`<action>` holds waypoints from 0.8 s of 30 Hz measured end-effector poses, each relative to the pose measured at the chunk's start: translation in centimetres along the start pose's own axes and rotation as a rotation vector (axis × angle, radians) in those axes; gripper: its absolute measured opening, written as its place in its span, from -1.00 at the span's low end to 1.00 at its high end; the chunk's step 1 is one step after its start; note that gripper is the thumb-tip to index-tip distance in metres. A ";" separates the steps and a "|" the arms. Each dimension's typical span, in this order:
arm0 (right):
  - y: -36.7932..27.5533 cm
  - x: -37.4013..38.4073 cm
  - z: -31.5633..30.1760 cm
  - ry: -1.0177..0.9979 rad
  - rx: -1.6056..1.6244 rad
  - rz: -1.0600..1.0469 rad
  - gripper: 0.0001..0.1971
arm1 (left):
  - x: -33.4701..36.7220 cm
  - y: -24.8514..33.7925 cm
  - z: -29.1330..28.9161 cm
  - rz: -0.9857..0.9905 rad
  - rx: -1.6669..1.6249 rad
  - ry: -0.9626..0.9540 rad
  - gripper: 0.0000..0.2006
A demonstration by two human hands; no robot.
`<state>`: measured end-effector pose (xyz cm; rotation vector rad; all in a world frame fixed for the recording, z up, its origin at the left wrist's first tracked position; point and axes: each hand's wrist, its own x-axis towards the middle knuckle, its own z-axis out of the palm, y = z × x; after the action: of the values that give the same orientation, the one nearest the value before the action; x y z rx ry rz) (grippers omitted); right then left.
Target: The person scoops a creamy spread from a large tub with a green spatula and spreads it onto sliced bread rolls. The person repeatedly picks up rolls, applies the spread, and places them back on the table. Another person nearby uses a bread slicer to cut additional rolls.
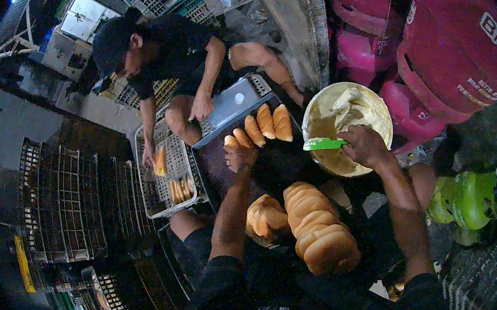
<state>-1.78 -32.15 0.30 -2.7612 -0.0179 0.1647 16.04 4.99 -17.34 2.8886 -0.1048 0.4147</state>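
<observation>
My right hand [369, 146] grips a bright green spatula [325, 143] with pale cream smeared along it. The spatula lies across a white bucket [354, 173], and thick pale cream [357, 109] is heaped inside. On the dark work surface, my left hand [241, 157] is closed around a small bread roll [242, 136], whose golden end pokes out past the fingers. Just beyond it stand several elongated rolls [265, 121] in a row. Closer to my body sits a long stack of round buns [316, 223], beside another clump of bread [266, 218].
A co-worker across from me holds a wrapped bread [159, 162] over a perforated crate [144, 193] containing more bread. A grey metal box lid [234, 104] edges the work surface. Pink sacks [455, 42] and green gas cylinders [474, 199] stand right; stacked racks [62, 202] fill the left.
</observation>
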 end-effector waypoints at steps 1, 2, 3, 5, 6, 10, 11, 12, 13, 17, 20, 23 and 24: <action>0.3 -0.2 0.0 -0.002 0.021 0.020 -0.63 | 0.8 -0.7 0.3 0.047 -0.016 -0.009 -0.24; 0.8 -0.3 0.0 -0.005 0.041 0.043 -0.61 | 1.7 -1.0 0.8 0.094 -0.039 -0.022 -0.27; 1.1 -0.2 0.5 0.036 0.043 -0.002 -0.59 | 2.8 -2.4 1.0 0.130 -0.039 -0.014 -0.30; 0.5 -0.6 0.1 0.186 0.025 -0.097 -0.66 | 4.3 -4.2 2.0 0.210 -0.047 -0.006 -0.36; 0.0 -0.5 0.0 0.265 0.020 -0.155 -0.69 | 4.8 -5.4 2.4 0.251 -0.048 0.011 -0.38; -1.0 0.9 0.2 0.141 0.051 -0.119 -0.68 | 5.7 -7.4 1.6 0.321 -0.171 -0.083 -0.39; -0.3 0.8 0.3 0.109 0.034 -0.102 -0.68 | 4.8 -5.1 1.2 0.300 -0.271 -0.221 -0.32; 0.3 0.4 0.1 0.081 0.015 -0.083 -0.67 | 4.1 -2.6 0.1 0.270 -0.363 -0.350 -0.26; 0.1 0.2 -0.5 0.083 0.004 -0.081 -0.69 | 2.4 -2.7 -0.6 0.172 -0.258 -0.169 -0.24; 1.9 0.3 -0.1 -0.071 -0.093 0.003 -0.74 | -4.1 -1.4 -7.4 0.181 -0.162 -0.277 -0.26; 2.1 0.0 -0.1 -0.179 -0.125 0.155 -0.72 | -11.4 0.8 -14.0 0.206 0.029 -0.621 -0.28; 2.6 0.5 1.4 -0.239 -0.184 0.209 -0.77 | -17.9 1.1 -14.1 0.134 0.231 -0.784 -0.26; 0.9 1.2 1.0 -0.273 -0.191 0.221 -0.79 | -20.5 1.0 -13.7 0.199 0.266 -0.628 -0.25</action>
<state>-0.66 -32.57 -1.08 -2.9012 0.2104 0.6283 -7.37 7.99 -10.12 3.1663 -0.4704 -0.5016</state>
